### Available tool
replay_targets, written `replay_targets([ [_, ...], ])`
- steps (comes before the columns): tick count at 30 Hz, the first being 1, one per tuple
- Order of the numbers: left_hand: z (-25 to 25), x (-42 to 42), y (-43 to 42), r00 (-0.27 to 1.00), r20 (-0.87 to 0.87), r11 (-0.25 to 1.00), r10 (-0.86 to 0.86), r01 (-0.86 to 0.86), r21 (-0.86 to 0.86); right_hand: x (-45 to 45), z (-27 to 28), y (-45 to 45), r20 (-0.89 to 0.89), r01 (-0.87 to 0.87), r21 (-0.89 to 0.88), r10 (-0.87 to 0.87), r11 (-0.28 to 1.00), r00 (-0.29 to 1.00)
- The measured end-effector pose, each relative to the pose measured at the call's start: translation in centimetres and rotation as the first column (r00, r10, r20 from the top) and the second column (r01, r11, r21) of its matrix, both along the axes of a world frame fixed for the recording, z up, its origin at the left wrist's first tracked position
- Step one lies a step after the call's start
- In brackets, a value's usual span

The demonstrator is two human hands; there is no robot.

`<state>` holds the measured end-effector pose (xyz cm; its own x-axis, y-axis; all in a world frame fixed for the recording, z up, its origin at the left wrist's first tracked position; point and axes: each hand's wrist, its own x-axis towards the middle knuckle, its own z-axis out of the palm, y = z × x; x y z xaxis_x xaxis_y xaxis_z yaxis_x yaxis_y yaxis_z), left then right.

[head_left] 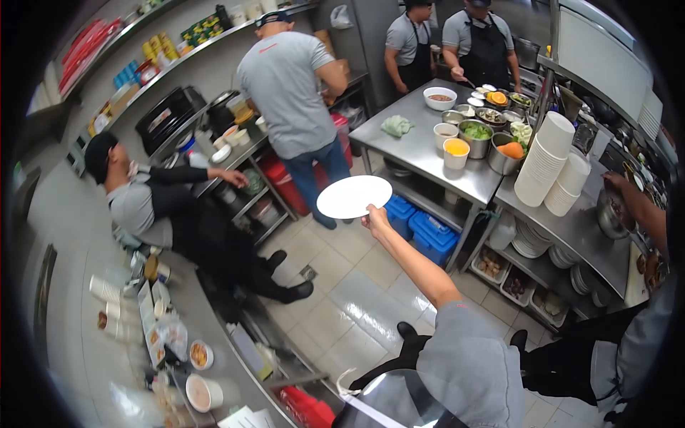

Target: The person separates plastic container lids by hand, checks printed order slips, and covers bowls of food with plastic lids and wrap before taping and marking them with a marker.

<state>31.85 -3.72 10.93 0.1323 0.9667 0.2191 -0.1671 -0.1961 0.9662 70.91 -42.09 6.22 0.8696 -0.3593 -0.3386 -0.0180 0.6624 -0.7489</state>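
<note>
1. The right hand (373,217) is closed on the rim of a white plate (354,197), near the view's centre; fingers beneath it are hidden.
2. The left hand is out of view, so I cannot tell its state.
3. At 4 o'clock, a co-worker (646,349) is cut off by the dark lens edge.
4. At 11 o'clock, red print (268,48) on a grey shirt (289,93) is too small to read.
5. At 2 o'clock, a steel table (399,153) bears bowls and tubs, with 2 blue bins (434,237) low beside it.
6. Toward 6 o'clock, the pale tiled floor (364,307) shines.
</note>
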Motion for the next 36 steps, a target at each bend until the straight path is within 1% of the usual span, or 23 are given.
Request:
replay_targets([
  [3,0.6,6.7,-3.6,0.994,-0.006,0.993,-0.110,0.110,-0.032,6.6,-1.8,-7.1,-0.013,0.095,-0.044,-0.096,0.994,0.995],
  [6,0.4,14.1,-7.7,0.958,0.082,0.961,-0.275,0.276,0.003,12.4,-3.8,-12.5,-0.033,0.214,-0.030,-0.215,0.976,0.976],
  [9,-1.6,18.3,-8.6,0.890,-0.036,0.891,-0.454,0.453,-0.038,17.7,-5.3,-16.9,-0.054,0.317,-0.012,-0.317,0.948,0.947],
  [10,-2.5,19.7,-8.8,0.879,-0.057,0.881,-0.474,0.472,-0.040,19.2,-6.1,-18.3,-0.057,0.334,0.016,-0.333,0.942,0.941],
  [11,-3.1,20.6,-8.8,0.866,-0.227,0.892,-0.445,0.452,-0.023,20.6,-7.0,-19.6,-0.060,0.355,0.045,-0.353,0.934,0.934],
  [13,-4.0,22.5,-9.2,0.769,-0.538,0.905,-0.345,0.425,0.028,22.4,-7.8,-21.5,-0.026,0.383,0.093,-0.383,0.919,0.924],
  [14,-2.9,24.7,-10.8,0.831,-0.431,0.895,-0.352,0.433,0.103,23.1,-7.6,-22.3,-0.009,0.397,0.122,-0.399,0.910,0.917],
  [15,-3.2,26.2,-10.6,0.760,-0.525,0.873,-0.383,0.483,0.063,23.7,-7.5,-22.9,0.007,0.410,0.149,-0.416,0.900,0.909],
  [17,-4.4,28.7,-9.2,0.584,-0.690,0.825,-0.428,0.563,-0.035,25.3,-7.6,-24.3,-0.071,0.474,0.093,-0.470,0.875,0.880],
  [18,-5.9,31.7,-9.3,0.721,-0.179,0.741,-0.670,0.662,-0.107,26.0,-8.1,-24.9,-0.110,0.504,0.062,-0.496,0.862,0.861],
  [21,-6.4,37.6,-9.7,0.626,-0.239,0.659,-0.742,0.746,-0.092,27.6,-9.5,-27.2,-0.205,0.551,-0.019,-0.542,0.835,0.815],
  [22,-6.3,40.3,-10.4,0.634,-0.226,0.655,-0.740,0.755,-0.026,27.7,-9.6,-27.7,-0.226,0.563,-0.050,-0.559,0.825,0.798],
  [23,-6.0,42.6,-10.9,0.596,-0.323,0.621,-0.735,0.783,0.031,27.8,-9.9,-28.1,-0.246,0.585,-0.101,-0.590,0.805,0.769],
  [25,-4.3,47.0,-13.2,0.519,-0.511,0.536,-0.685,0.834,0.127,27.5,-11.0,-28.5,-0.198,0.539,-0.017,-0.531,0.842,0.824],
  [27,-4.3,51.8,-15.6,0.441,-0.475,0.401,-0.762,0.897,0.189,27.1,-10.9,-27.1,-0.103,0.585,0.032,-0.579,0.811,0.809],
  [28,-4.0,54.0,-17.1,0.384,-0.503,0.320,-0.774,0.923,0.213,26.5,-10.3,-26.1,-0.058,0.604,0.055,-0.601,0.795,0.797],
  [30,-2.1,57.5,-20.6,0.259,-0.537,0.139,-0.803,0.957,0.253,24.8,-7.2,-22.4,-0.063,0.643,0.035,-0.640,0.765,0.766],
  [31,-0.8,59.0,-22.7,0.190,-0.542,0.040,-0.819,0.960,0.276,24.0,-5.9,-20.7,-0.051,0.557,0.051,-0.555,0.829,0.830],
  [32,-0.5,60.5,-24.6,0.162,-0.563,-0.031,-0.810,0.948,0.317,22.8,-2.8,-18.1,-0.060,0.368,-0.051,-0.370,0.929,0.927],
  [33,-0.5,62.0,-26.4,0.137,-0.585,-0.101,-0.799,0.930,0.355,22.2,-1.4,-16.2,-0.015,0.096,-0.191,-0.100,0.977,0.995],
  [34,-0.2,63.3,-28.1,0.120,-0.597,-0.154,-0.793,0.909,0.387,21.6,0.4,-14.2,0.075,-0.117,-0.304,0.147,0.945,0.986],
  [35,0.0,64.6,-29.6,0.106,-0.609,-0.205,-0.786,0.885,0.418,21.5,2.5,-12.5,0.191,-0.253,-0.293,0.316,0.922,0.929],
  [36,-0.2,65.9,-31.0,0.100,-0.614,-0.227,-0.783,0.873,0.431,22.6,2.6,-11.9,0.163,-0.321,-0.337,0.390,0.885,0.906],
])
